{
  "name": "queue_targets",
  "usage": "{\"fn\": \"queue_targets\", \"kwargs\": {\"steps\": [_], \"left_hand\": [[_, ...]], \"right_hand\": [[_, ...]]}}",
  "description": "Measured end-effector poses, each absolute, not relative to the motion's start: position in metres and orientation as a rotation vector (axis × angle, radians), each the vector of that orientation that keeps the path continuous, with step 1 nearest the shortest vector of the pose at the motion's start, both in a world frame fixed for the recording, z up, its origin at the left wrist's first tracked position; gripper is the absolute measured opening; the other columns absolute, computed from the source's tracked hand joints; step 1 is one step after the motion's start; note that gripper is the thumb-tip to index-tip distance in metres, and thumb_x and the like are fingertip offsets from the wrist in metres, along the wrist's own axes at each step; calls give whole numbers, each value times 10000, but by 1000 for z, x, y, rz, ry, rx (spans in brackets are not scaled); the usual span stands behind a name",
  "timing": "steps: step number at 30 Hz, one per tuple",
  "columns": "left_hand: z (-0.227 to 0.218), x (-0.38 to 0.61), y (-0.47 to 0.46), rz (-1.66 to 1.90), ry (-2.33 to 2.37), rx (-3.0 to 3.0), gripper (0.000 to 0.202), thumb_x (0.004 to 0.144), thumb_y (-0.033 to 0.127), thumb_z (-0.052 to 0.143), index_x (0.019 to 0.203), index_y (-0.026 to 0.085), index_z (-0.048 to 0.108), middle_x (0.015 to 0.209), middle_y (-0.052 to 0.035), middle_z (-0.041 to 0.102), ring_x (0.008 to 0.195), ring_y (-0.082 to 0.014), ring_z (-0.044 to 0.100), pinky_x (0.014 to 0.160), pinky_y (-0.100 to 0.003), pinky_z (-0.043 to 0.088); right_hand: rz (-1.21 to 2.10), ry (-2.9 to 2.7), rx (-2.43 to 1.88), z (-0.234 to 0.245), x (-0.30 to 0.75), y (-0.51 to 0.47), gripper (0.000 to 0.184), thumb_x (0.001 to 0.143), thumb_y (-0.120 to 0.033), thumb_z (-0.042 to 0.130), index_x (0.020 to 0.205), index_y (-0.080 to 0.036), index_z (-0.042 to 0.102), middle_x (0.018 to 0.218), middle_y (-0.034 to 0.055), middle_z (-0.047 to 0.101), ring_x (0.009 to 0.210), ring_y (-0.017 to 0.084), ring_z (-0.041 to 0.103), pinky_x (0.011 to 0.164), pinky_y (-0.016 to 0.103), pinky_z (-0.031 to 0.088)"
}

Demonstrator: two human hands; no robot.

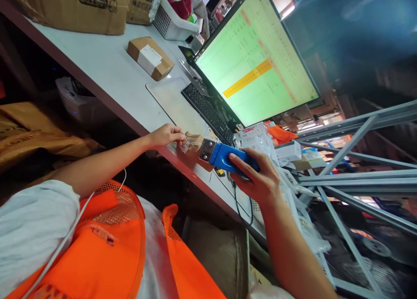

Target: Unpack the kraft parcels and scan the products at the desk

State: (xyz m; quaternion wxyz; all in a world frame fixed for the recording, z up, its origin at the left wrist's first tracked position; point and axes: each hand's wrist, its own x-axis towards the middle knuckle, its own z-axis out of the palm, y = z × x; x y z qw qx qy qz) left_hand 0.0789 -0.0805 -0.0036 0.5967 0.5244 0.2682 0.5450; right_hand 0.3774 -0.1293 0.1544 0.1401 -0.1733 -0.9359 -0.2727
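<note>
My left hand is over the front edge of the desk, thumb and fingers pinched on the end of a crinkled, see-through plastic piece. Brown material shows beside and behind that plastic. My right hand is wrapped round a blue-handled tool. Its dark, square head carries round, shiny spots and points left at the plastic and brown material. Whether the head touches them I cannot tell. A black cable hangs just below my right hand.
A small brown box with a white label lies on the white desk. Behind are a keyboard, a lit monitor and a white basket. A large carton stands far left; metal racking rises at right.
</note>
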Motion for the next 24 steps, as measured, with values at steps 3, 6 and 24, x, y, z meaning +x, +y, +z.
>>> {"fn": "queue_targets", "kwargs": {"steps": [3, 6, 24], "left_hand": [[-5, 79, -81, 1255, 660, 1310, 178, 861, 179, 654, 703, 118, 709, 692, -58, 704, 697, -139, 639, 730, -245, 478], [-6, 80, -78, 1208, 673, 1378, 181, 874, 207, 654, 726, 122, 713, 700, -62, 716, 681, -143, 649, 688, -239, 474], [18, 94, -85, 1054, 1488, 2004, 161, 871, 328, 702, 881, 208, 809, 870, -98, 753, 873, -283, 678, 808, -336, 445]], "right_hand": [[-798, -2714, -530, 152, 378, -135, 784, 907, -207, 755, 1587, -430, 435, 1357, 120, 618, 1094, 299, 683, 943, 466, 594], [-790, -2715, -545, 148, 380, -138, 788, 904, -215, 754, 1588, -437, 434, 1363, 116, 621, 1115, 311, 679, 953, 488, 591], [-784, -2712, -523, 136, 383, -140, 809, 894, -203, 767, 1598, -415, 429, 1363, 128, 628, 1141, 323, 672, 952, 492, 574]]}}
